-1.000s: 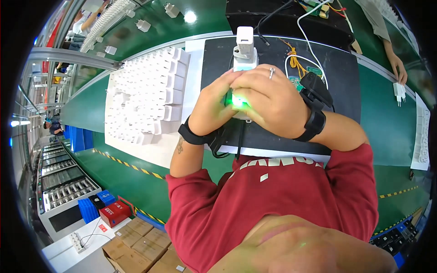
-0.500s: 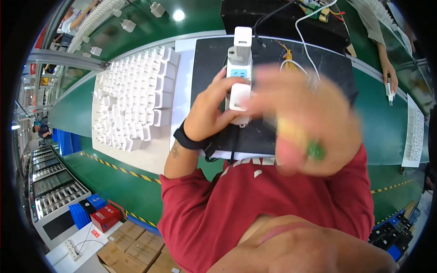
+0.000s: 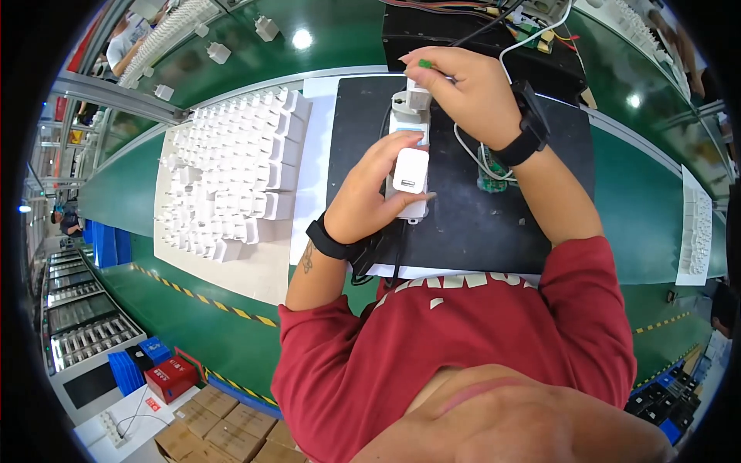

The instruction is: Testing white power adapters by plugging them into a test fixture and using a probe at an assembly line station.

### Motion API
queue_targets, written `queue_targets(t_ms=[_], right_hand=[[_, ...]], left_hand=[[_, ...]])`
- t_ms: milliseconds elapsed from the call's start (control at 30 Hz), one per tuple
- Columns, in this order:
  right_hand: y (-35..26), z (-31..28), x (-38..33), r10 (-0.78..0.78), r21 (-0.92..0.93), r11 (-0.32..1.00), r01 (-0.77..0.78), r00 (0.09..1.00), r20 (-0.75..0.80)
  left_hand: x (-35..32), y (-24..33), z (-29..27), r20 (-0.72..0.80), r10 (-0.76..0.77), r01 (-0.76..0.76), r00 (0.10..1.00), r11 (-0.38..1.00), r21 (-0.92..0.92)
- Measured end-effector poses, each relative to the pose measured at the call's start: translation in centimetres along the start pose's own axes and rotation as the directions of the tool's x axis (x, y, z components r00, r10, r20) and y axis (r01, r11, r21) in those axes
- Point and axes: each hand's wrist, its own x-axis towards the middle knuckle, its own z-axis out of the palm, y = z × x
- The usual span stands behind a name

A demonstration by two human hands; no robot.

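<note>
My left hand [image 3: 367, 189] curls around a white USB charger [image 3: 411, 168], thumb on its near side and fingers on its far side. This charger sits over the near part of a white power strip [image 3: 411, 131], its USB port showing. At the strip's far end my right hand [image 3: 467, 89] bends over a second white charger [image 3: 417, 96], covering much of it. A small green piece [image 3: 425, 64] shows between the right thumb and fingers; its kind cannot be made out. The strip lies on a black mat [image 3: 455, 231].
Rows of white chargers [image 3: 231, 170] stand prongs up on a board at left. A green circuit board [image 3: 491, 182] with a white cable lies on the mat. Behind stands a black box [image 3: 448, 38] with wires. More chargers [image 3: 697, 231] lie on a white sheet at far right.
My right hand, blurred before, has moved away and left to the far charger, with the green piece. My left hand stays around the near charger. The co-worker's hand at right has gone from view.
</note>
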Motion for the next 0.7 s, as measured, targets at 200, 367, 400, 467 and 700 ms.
queue_targets(t_ms=[200, 367, 400, 467, 700], right_hand=[[1.6, 1.2, -0.8, -0.210, -0.079, 0.976, 0.202, 0.971, -0.114], [0.9, 0.5, -1.2, -0.086, 0.043, 0.995, 0.085, 0.996, 0.007], [0.1, 0.0, -1.4, -0.146, 0.007, 0.989, 0.146, 0.988, 0.056], [-1.6, -2.1, -1.4, -0.122, -0.062, 0.990, 0.128, 0.988, 0.096], [-6.2, -16.4, 0.1, -0.554, -0.583, 0.760, 0.289, 0.758, -0.346]], left_hand=[[-0.2, -0.7, 0.4, -0.017, -0.087, 0.085, 0.996, 0.991, -0.108], [0.2, 1.1, -0.5, -0.149, -0.142, 0.057, 0.979, 0.883, -0.465], [0.8, 1.9, -1.4, -0.264, -0.019, -0.093, 0.964, 0.910, -0.405], [2.9, 3.1, -3.2, -0.493, -0.011, -0.189, 0.870, 0.917, -0.352], [18.4, -9.2, -10.8, -0.252, 0.080, 0.195, 0.965, 0.425, 0.884]])
